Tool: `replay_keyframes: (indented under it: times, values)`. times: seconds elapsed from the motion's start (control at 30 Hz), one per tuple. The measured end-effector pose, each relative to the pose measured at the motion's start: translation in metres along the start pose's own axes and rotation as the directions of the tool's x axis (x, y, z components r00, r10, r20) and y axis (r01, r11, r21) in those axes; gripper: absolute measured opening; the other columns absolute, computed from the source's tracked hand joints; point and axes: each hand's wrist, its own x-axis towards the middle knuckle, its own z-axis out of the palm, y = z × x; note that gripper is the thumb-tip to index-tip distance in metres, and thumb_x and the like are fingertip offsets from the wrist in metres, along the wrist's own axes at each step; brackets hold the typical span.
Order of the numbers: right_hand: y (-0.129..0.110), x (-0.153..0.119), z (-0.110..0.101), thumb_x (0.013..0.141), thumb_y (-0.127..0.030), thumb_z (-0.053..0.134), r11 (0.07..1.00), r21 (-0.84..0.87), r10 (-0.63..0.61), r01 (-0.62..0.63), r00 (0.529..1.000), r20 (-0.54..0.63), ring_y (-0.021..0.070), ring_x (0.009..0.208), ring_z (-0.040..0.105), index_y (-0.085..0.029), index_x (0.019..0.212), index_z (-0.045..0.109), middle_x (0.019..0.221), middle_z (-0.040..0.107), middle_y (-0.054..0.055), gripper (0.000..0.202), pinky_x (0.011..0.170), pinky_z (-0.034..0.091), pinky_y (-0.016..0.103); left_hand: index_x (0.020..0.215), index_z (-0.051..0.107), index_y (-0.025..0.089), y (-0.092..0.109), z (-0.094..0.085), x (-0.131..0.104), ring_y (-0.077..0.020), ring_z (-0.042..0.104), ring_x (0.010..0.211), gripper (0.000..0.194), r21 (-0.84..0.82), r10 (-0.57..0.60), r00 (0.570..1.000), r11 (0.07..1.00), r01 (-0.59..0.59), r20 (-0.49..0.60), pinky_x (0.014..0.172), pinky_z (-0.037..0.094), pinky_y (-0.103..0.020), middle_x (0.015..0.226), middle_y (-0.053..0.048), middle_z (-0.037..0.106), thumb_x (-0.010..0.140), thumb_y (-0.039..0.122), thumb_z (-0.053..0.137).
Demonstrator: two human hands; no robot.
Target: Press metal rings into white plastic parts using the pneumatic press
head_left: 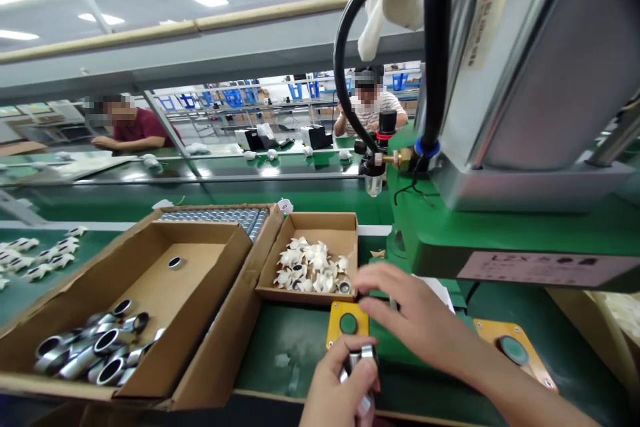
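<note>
My left hand (pixel 340 383) is closed around several shiny metal rings (pixel 369 352) at the bottom middle, just below a yellow button box with a green button (pixel 349 323). My right hand (pixel 400 303) reaches in from the right, above that button box and in front of the green press (pixel 425 233). Its fingers are apart, and I see nothing held in them. The fingertips come close to the right edge of a small cardboard box (pixel 307 295) of white plastic fan wheels (pixel 313 260). My right hand partly hides the area under the press.
To the left stands a larger cardboard box (pixel 200 247) with loose metal rings (pixel 95 350). White finned parts (pixel 43 257) lie on the green surface at far left. Another yellow button box (pixel 515 353) sits beneath my right forearm. Two people (pixel 143 123) are across the line.
</note>
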Motion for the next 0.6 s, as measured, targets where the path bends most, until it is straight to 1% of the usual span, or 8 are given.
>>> replay_keyframes:
  times: [0.1, 0.23, 0.3, 0.37, 0.4, 0.47, 0.53, 0.6]
  values:
    - [0.000, -0.038, -0.003, 0.088, -0.020, 0.051, 0.989, -0.098, -0.099, 0.111, 0.988, 0.122, 0.0118, 0.098, 0.054, -0.030, 0.111, 0.057, 0.107, 0.060, -0.002, 0.026, 0.085, 0.043, 0.022, 0.089, 0.056, 0.016, -0.003, 0.004, 0.007, -0.0031, 0.035, 0.029, 0.061, -0.017, -0.027, 0.995, 0.999, 0.029, 0.094, 0.031, 0.021, -0.017, 0.055, 0.003, 0.053, 0.061, 0.069, 0.065]
    - [0.010, -0.067, 0.000, 0.083, -0.014, 0.053, 0.973, -0.198, -0.110, 0.115, 0.993, 0.036, 0.0148, 0.090, 0.055, -0.027, 0.115, 0.056, 0.100, 0.060, 0.002, 0.035, 0.079, 0.045, 0.026, 0.076, 0.054, 0.015, -0.003, 0.023, 0.014, -0.0024, 0.038, 0.034, 0.056, -0.063, -0.050, 0.975, 0.996, 0.065, 0.215, 0.033, 0.022, -0.016, 0.052, 0.002, 0.051, 0.064, 0.069, 0.063]
    - [0.019, -0.071, 0.000, 0.084, -0.018, 0.055, 0.998, -0.063, -0.016, 0.011, 0.997, -0.077, 0.0153, 0.089, 0.056, -0.026, 0.110, 0.058, 0.099, 0.060, 0.003, 0.028, 0.080, 0.046, 0.027, 0.076, 0.053, 0.015, 0.000, 0.033, 0.016, -0.0022, 0.037, 0.031, 0.056, -0.110, -0.034, 0.961, 0.992, 0.067, 0.275, 0.032, 0.019, -0.016, 0.056, 0.001, 0.053, 0.064, 0.069, 0.062]
    - [0.027, -0.068, -0.002, 0.085, -0.029, 0.057, 0.944, 0.297, 0.215, -0.145, 0.952, -0.217, 0.0136, 0.080, 0.057, -0.024, 0.102, 0.061, 0.091, 0.061, 0.002, 0.018, 0.075, 0.047, 0.027, 0.085, 0.055, 0.016, 0.005, 0.040, 0.016, -0.0014, 0.036, 0.030, 0.052, -0.156, -0.021, 0.952, 0.985, 0.072, 0.305, 0.032, 0.017, -0.016, 0.061, 0.002, 0.055, 0.065, 0.064, 0.066]
    - [0.029, -0.065, -0.005, 0.085, -0.033, 0.057, 0.832, 0.526, 0.351, -0.177, 0.902, -0.251, 0.0126, 0.075, 0.057, -0.022, 0.096, 0.062, 0.086, 0.061, 0.002, 0.016, 0.072, 0.047, 0.026, 0.089, 0.055, 0.017, 0.008, 0.042, 0.015, -0.0011, 0.037, 0.031, 0.051, -0.166, -0.020, 0.952, 0.983, 0.074, 0.304, 0.033, 0.017, -0.016, 0.063, 0.002, 0.056, 0.065, 0.060, 0.069]
    - [0.029, -0.058, -0.010, 0.083, -0.036, 0.060, 0.480, 0.870, 0.543, -0.112, 0.817, -0.194, 0.0113, 0.069, 0.056, -0.018, 0.086, 0.062, 0.078, 0.059, 0.002, 0.019, 0.065, 0.048, 0.023, 0.095, 0.056, 0.019, 0.012, 0.044, 0.013, -0.0014, 0.040, 0.035, 0.047, -0.163, -0.025, 0.959, 0.984, 0.074, 0.282, 0.036, 0.018, -0.016, 0.065, 0.002, 0.056, 0.066, 0.053, 0.073]
    - [0.026, -0.049, -0.015, 0.080, -0.032, 0.064, 0.181, 0.983, 0.587, -0.017, 0.804, -0.094, 0.0111, 0.071, 0.056, -0.015, 0.081, 0.063, 0.076, 0.059, 0.003, 0.017, 0.064, 0.048, 0.021, 0.094, 0.057, 0.018, 0.014, 0.043, 0.012, -0.0031, 0.044, 0.038, 0.045, -0.143, -0.027, 0.967, 0.988, 0.065, 0.255, 0.038, 0.019, -0.016, 0.064, 0.001, 0.057, 0.067, 0.050, 0.073]
    - [0.023, -0.042, -0.017, 0.076, -0.027, 0.068, 0.033, 0.999, 0.583, 0.018, 0.812, -0.033, 0.0100, 0.071, 0.055, -0.014, 0.079, 0.063, 0.075, 0.058, 0.002, 0.014, 0.064, 0.048, 0.020, 0.094, 0.056, 0.017, 0.014, 0.041, 0.012, -0.0047, 0.045, 0.040, 0.045, -0.126, -0.020, 0.974, 0.991, 0.049, 0.224, 0.039, 0.021, -0.017, 0.061, 0.001, 0.057, 0.068, 0.052, 0.071]
